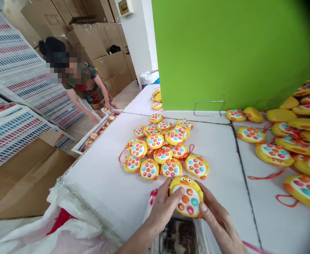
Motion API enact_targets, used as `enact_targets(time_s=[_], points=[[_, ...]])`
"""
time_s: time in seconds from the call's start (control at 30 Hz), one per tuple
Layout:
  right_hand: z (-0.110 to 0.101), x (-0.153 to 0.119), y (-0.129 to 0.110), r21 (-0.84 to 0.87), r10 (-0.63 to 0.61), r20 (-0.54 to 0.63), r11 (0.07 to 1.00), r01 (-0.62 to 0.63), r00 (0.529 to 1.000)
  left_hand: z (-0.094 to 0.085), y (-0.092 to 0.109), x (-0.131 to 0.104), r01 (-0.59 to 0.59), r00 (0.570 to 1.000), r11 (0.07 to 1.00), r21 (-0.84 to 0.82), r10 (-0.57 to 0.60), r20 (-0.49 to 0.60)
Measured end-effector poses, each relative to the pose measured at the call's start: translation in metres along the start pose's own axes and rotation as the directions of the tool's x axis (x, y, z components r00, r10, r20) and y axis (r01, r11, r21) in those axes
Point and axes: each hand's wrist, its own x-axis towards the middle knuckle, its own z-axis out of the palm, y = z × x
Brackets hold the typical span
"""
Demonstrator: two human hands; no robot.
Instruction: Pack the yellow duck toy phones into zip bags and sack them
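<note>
Between my two hands is a yellow duck-shaped toy (186, 195), its white belly dotted with coloured round buttons and its face turned up. My left hand (163, 204) grips its left side, thumb on the belly. Fingers of my right hand (217, 215) wrap its right side, the thumb tip at the lower edge. Just beyond lies a pile of similar duck toys (155, 141), some with red cord loops. Under my hands sits a container with a dark panel (178, 236), partly hidden by my forearms.
A green board (234, 53) stands behind the white table (99, 183). More duck toys (273, 153) heap up on the right. At left, a person (83, 84) bends over a crate of toys (98, 132). Stacked crates (19, 67), an open carton (28, 176) and a white sack (65, 218) flank the table.
</note>
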Motion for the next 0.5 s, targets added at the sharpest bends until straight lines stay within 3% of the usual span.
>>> enact_targets(time_s=[0.2,0.4,0.5], points=[[0.010,0.003,0.003,0.097,-0.025,-0.033,0.995,0.028,0.999,-0.001,0.001,-0.005,0.002,1.000,1.000,0.013,-0.002,0.016],[0.017,0.003,0.017,-0.147,-0.019,-0.229,0.989,-0.015,0.973,-0.009,0.001,-0.010,0.069,0.995,0.995,0.068,-0.073,0.063],[0.018,0.003,0.016,-0.063,0.003,-0.208,0.998,-0.016,0.978,-0.010,0.000,-0.011,0.033,0.995,0.997,0.066,-0.039,0.096]])
